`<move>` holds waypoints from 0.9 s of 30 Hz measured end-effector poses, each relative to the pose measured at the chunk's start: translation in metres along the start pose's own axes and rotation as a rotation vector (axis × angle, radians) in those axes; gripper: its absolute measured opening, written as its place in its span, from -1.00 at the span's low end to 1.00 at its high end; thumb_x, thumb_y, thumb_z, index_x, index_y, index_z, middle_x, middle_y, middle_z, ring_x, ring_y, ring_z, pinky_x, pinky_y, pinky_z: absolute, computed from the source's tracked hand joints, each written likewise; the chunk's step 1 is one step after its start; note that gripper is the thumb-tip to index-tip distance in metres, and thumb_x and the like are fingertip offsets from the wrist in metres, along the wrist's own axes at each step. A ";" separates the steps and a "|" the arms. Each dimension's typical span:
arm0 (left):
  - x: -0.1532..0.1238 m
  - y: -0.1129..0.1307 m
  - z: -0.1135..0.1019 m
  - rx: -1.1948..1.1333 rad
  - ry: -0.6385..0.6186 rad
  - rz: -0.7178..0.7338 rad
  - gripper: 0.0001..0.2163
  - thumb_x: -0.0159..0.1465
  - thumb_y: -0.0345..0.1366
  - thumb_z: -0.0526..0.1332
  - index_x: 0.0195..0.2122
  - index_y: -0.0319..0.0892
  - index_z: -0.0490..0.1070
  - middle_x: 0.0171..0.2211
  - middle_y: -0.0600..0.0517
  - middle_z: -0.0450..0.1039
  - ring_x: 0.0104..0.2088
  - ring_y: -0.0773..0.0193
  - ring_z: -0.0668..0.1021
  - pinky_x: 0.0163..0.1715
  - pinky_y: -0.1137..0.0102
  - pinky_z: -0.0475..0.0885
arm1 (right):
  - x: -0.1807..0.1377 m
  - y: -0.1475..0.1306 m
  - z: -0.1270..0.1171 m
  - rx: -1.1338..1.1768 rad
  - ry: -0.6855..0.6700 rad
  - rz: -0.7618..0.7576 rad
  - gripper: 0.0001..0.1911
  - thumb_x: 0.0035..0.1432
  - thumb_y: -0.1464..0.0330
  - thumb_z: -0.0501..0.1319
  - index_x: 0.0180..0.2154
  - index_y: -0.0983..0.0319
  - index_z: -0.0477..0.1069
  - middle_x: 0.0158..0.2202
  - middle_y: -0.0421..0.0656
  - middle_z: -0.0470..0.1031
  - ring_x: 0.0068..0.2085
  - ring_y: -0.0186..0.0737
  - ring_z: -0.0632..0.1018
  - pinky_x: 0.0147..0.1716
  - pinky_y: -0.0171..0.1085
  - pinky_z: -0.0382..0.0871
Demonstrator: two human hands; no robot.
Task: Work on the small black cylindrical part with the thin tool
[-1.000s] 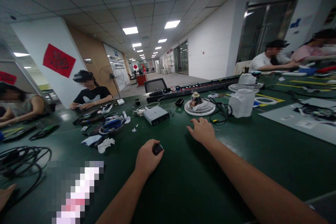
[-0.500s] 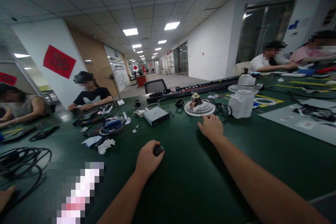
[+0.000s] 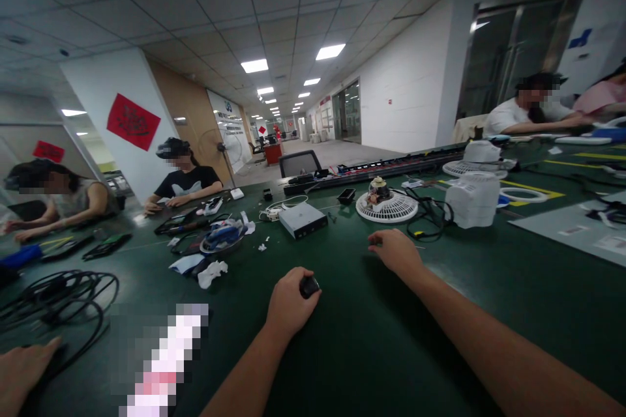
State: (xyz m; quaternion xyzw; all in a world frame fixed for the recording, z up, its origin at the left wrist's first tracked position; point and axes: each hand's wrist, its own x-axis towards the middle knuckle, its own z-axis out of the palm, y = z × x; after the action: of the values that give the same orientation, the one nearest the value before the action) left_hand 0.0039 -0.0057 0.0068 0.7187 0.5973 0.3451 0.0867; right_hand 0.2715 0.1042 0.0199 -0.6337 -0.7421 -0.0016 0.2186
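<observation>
My left hand [image 3: 292, 303] is closed around a small black rounded piece [image 3: 309, 286], whose end shows between thumb and fingers, just above the green table. Ahead and to the right, my right hand [image 3: 397, 253] has its fingers curled together; whatever they pinch, if anything, is too small to make out. Just beyond it lies a round white fan grille [image 3: 387, 208] with a motor [image 3: 377, 190] standing on it. A silver box-like drive [image 3: 303, 220] rests between and beyond my hands. Right of the grille, a black cable [image 3: 433, 225] coils beside a white plastic housing [image 3: 470, 201].
At the left are a coiled black cable [image 3: 59, 296], crumpled white tissue [image 3: 212, 273] and a blue-filled bowl [image 3: 222, 236]. Another person's hand [image 3: 27, 365] reaches in at lower left. A small black tray [image 3: 346, 196] stands behind the drive. A grey sheet [image 3: 570, 229] lies at right.
My right hand has drawn back from the white grille, its fingers now more curled. The left hand keeps the black piece. The view has turned left, showing more of the other person's hand.
</observation>
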 end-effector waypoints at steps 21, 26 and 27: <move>-0.003 0.011 -0.002 -0.126 -0.042 0.193 -0.75 0.13 -0.39 0.38 -0.15 -0.11 0.50 -0.21 0.02 0.57 -0.20 0.17 0.58 -0.16 0.32 0.45 | -0.048 -0.077 0.010 0.595 -0.086 -0.676 -0.78 0.02 0.60 0.37 -0.35 0.16 0.60 -0.36 -0.20 0.61 -0.24 -0.21 0.50 -0.24 -0.26 0.34; -0.005 0.014 -0.003 -0.039 -0.117 0.239 -0.77 0.16 -0.37 0.35 -0.14 -0.10 0.50 -0.17 -0.02 0.58 -0.16 0.11 0.58 -0.13 0.25 0.46 | -0.048 -0.079 0.003 0.533 -0.068 -0.504 -0.85 -0.03 0.46 0.44 -0.37 0.21 0.53 -0.37 -0.18 0.53 -0.26 -0.17 0.48 -0.30 -0.25 0.31; -0.006 0.014 -0.003 -0.011 -0.133 0.257 -0.77 0.16 -0.37 0.35 -0.14 -0.10 0.50 -0.16 -0.03 0.58 -0.15 0.09 0.58 -0.12 0.23 0.45 | -0.048 -0.078 0.002 0.521 -0.077 -0.490 -0.83 -0.04 0.45 0.44 -0.36 0.22 0.52 -0.36 -0.18 0.52 -0.25 -0.16 0.48 -0.30 -0.25 0.31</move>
State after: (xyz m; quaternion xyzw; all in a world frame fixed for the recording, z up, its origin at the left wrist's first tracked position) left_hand 0.0137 -0.0156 0.0143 0.8101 0.4915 0.3082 0.0849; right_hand 0.2021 0.0440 0.0240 -0.3593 -0.8552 0.1593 0.3378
